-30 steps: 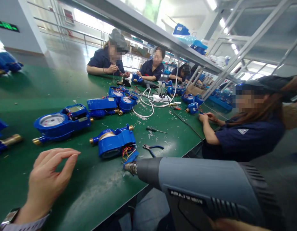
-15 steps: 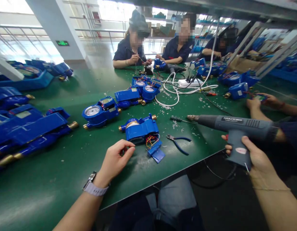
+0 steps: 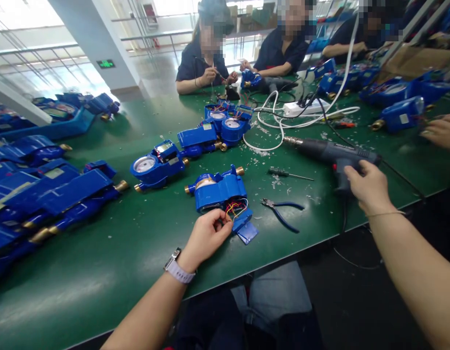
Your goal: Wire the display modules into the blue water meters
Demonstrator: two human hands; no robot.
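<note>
My left hand (image 3: 210, 236) has its fingers pinched together at the coloured wires (image 3: 235, 210) of a blue water meter (image 3: 221, 190); the fingertips partly hide what they grip. Those wires run to a small blue box (image 3: 243, 221) with a flat blue flap, lying at the meter's front. On the right, my right hand (image 3: 369, 187) is closed about the handle of a dark grey heat gun (image 3: 330, 151), whose metal nozzle points left over the table. Between the hands lie blue-handled cutting pliers (image 3: 283, 214) and a thin screwdriver (image 3: 288, 174).
More blue meters (image 3: 157, 163) stand on the green table (image 3: 137, 253), with a pile (image 3: 64, 189) at the left. A white power strip (image 3: 305, 108) and looped cable (image 3: 263, 147) lie behind the tools among white scraps. Co-workers sit across and at the right.
My left hand has moved right, from beside the meter to its wires. My right hand has brought the heat gun from over the table's edge down and away from me onto the table.
</note>
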